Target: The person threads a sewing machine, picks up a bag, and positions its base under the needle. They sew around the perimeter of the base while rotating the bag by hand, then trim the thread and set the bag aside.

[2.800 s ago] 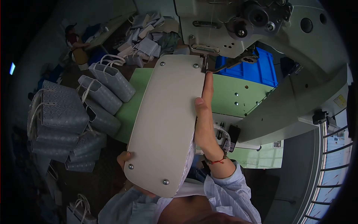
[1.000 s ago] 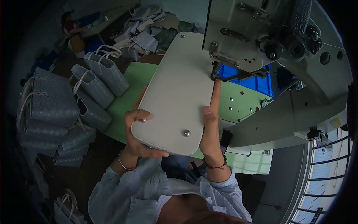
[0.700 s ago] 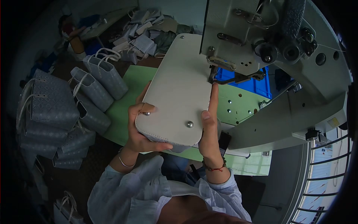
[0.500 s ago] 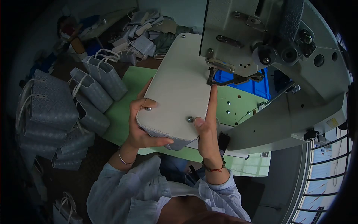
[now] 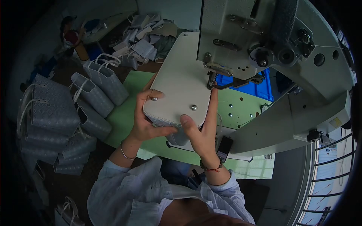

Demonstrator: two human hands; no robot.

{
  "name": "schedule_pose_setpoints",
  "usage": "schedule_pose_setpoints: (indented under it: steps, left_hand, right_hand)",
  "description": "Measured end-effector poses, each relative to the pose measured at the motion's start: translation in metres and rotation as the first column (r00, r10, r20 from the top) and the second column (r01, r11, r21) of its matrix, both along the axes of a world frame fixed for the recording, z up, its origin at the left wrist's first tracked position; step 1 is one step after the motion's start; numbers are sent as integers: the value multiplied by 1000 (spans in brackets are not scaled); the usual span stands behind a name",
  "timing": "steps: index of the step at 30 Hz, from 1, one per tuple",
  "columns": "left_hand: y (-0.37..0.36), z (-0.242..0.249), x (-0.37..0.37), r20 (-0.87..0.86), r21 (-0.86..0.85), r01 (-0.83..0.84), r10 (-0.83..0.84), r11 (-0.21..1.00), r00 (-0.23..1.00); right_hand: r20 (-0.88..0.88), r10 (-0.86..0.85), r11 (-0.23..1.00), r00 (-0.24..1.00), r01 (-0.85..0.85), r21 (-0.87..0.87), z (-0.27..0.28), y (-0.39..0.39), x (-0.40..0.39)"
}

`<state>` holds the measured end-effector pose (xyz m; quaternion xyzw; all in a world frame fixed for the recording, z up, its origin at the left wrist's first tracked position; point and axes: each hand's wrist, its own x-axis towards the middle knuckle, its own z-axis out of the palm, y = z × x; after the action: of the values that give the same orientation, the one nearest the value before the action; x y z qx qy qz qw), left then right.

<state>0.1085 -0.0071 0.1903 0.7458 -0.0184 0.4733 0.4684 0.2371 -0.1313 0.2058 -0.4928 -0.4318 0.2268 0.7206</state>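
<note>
A handbag's white base panel (image 5: 177, 81) faces up, with round metal feet at its corners and stitching along its edge. The far right edge of the bag lies under the presser foot (image 5: 212, 81) of the sewing machine (image 5: 241, 34). My left hand (image 5: 145, 116) grips the near left corner, its index finger by a metal foot and its thumb below the near edge. My right hand (image 5: 203, 130) holds the right side, thumb on the near edge and index finger stretched along the side close to the presser foot. The needle tip cannot be made out.
Grey patterned handbags (image 5: 54, 105) stand stacked at left. More bags lie heaped (image 5: 145, 37) at the back, near another person (image 5: 71, 35). A blue crate (image 5: 260, 88) sits behind the presser foot. A phone (image 5: 225, 147) and several metal studs (image 5: 230, 106) lie on the green table (image 5: 130, 90).
The bag has moved a little forward, away from me, along the presser foot. My right thumb has shifted from beside the metal foot to the near edge. My left hand moved forward with the bag.
</note>
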Motion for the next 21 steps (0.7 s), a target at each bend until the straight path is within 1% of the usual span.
schedule_pose_setpoints:
  steps: [2, 6, 7, 9, 11, 12, 15, 17, 18, 19, 21]
  left_hand:
    - [2, -1, 4, 8, -26, 9, -9, 1000, 1000]
    - [5, -2, 8, -3, -103, 32, -33, 994, 999]
    - [7, -2, 10, -2, -100, 33, -33, 994, 999]
    - [10, -3, 14, 21, -41, -1, 2, 999, 1000]
    - [12, -1, 15, 3, -62, 3, -3, 998, 1000]
    - [12, -1, 16, -14, -85, 6, -7, 996, 1000]
    - [16, 3, 21, -1, -61, -21, 21, 998, 1000]
    - [17, 3, 22, -19, -64, -36, 35, 997, 999]
    - [17, 4, 22, -38, -68, -51, 48, 996, 998]
    - [19, 5, 22, -37, -66, -49, 47, 997, 998]
    - [25, 12, 20, -60, -20, 11, -12, 1000, 998]
  right_hand:
    - [-12, -55, 998, 998, 55, 13, 0, 6, -1]
    - [5, -98, 995, 995, 98, 12, 0, 15, 1]
    - [-18, -105, 994, 994, 106, 30, -1, 18, 1]
    - [-41, -112, 992, 993, 114, 47, -4, 23, 3]
    - [-12, -151, 983, 989, 151, 100, -5, 27, 5]
    - [-12, -152, 983, 988, 152, 100, -7, 29, 6]
    - [10, -177, 979, 984, 175, 100, -7, 33, 9]
    - [-53, -138, 976, 989, 145, 161, -2, 35, 10]
    - [-52, -139, 976, 989, 145, 161, -3, 36, 9]
    - [-65, -150, 973, 987, 159, 167, -4, 38, 10]
    - [-77, -164, 970, 984, 175, 172, -4, 39, 11]
